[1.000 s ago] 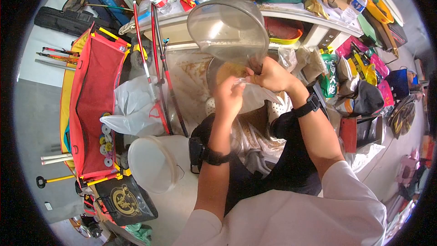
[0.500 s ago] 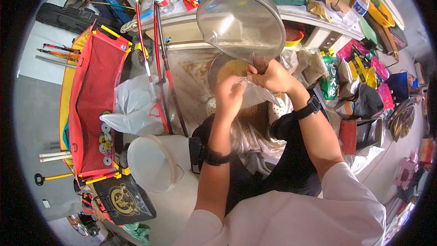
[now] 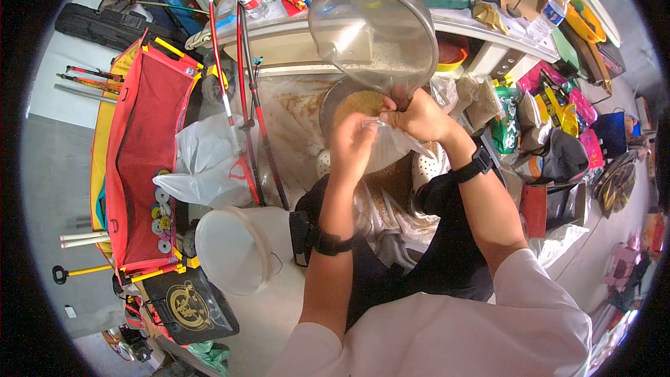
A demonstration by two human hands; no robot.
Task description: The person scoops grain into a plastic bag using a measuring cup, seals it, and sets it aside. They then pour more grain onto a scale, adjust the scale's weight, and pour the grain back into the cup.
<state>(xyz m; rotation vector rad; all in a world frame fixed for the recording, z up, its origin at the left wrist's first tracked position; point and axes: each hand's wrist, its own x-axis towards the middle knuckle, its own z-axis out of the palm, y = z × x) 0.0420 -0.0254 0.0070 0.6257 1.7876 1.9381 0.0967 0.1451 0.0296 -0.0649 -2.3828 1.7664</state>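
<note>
My left hand point(image 3: 351, 145) pinches the edge of a clear plastic bag point(image 3: 392, 150) between thumb and fingers. Close beside it, my right hand point(image 3: 424, 120) is closed around the narrow lower end of a large shiny metal funnel point(image 3: 373, 31), with the bag's edge at its thumb. The funnel's wide mouth tilts up and away from me, and pale loose material shows low inside it. Behind my left hand, a round bowl point(image 3: 326, 108) holds yellowish-brown grainy material point(image 3: 357, 103). My hands and the bag partly cover that bowl. How the spout meets the bag is hidden.
A white bucket point(image 3: 230, 251) stands left of my legs, near a white plastic bag point(image 3: 206, 160) and a red mesh cart point(image 3: 150, 160). Fishing rods point(image 3: 255, 98) stand upright at left. A cluttered bench point(image 3: 279, 28) runs across the back; packets point(image 3: 506, 119) lie at right.
The funnel has shifted slightly to the right and tipped a little. More of the grainy material in the bowl is visible. Both hands keep nearly the same place and grip.
</note>
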